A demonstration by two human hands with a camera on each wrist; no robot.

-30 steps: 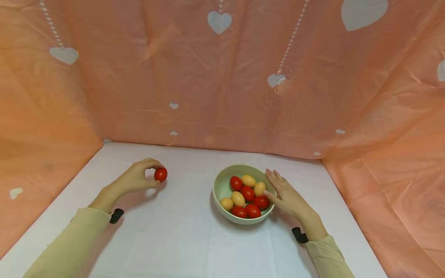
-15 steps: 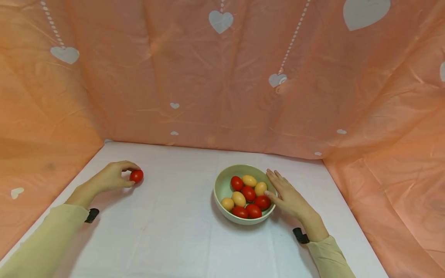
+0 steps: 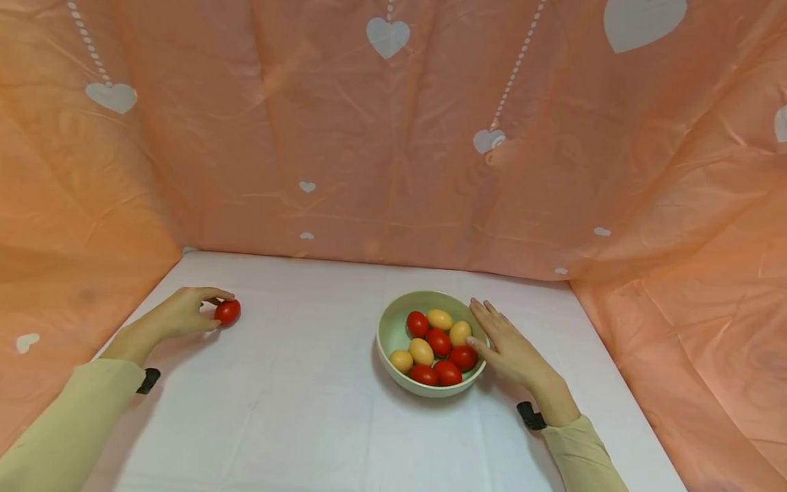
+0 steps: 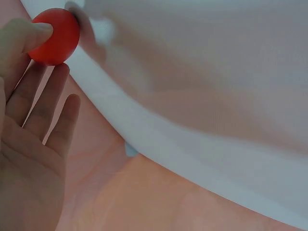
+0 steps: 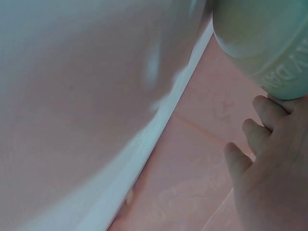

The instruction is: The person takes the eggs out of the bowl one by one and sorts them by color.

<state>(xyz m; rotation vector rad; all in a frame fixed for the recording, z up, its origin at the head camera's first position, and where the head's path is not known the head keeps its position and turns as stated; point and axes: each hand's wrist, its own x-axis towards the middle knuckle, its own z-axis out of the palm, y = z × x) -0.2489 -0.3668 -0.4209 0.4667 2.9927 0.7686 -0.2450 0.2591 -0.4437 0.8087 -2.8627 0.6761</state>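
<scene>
At the left of the table my left hand point(image 3: 178, 314) pinches a smooth red egg point(image 3: 227, 312) between thumb and fingertips. In the left wrist view the thumb lies across the red egg point(image 4: 60, 38), and the lower fingers stretch out below it. A pale green bowl point(image 3: 392, 331) stands right of centre, holding several red eggs point(image 3: 438, 342) and yellow eggs point(image 3: 421, 352). My right hand point(image 3: 513, 348) rests against the bowl's right side, fingers straight along the outside and thumb over the rim. Raised lettering shows on the bowl point(image 5: 284, 72) in the right wrist view.
A white cloth point(image 3: 307, 424) covers the table. Orange-pink curtains point(image 3: 393, 212) with white hearts enclose the back and both sides. The left hand is close to the table's left edge.
My left hand has carried the red egg leftward across the table, down close to the cloth. The right hand and the bowl have stayed in place.
</scene>
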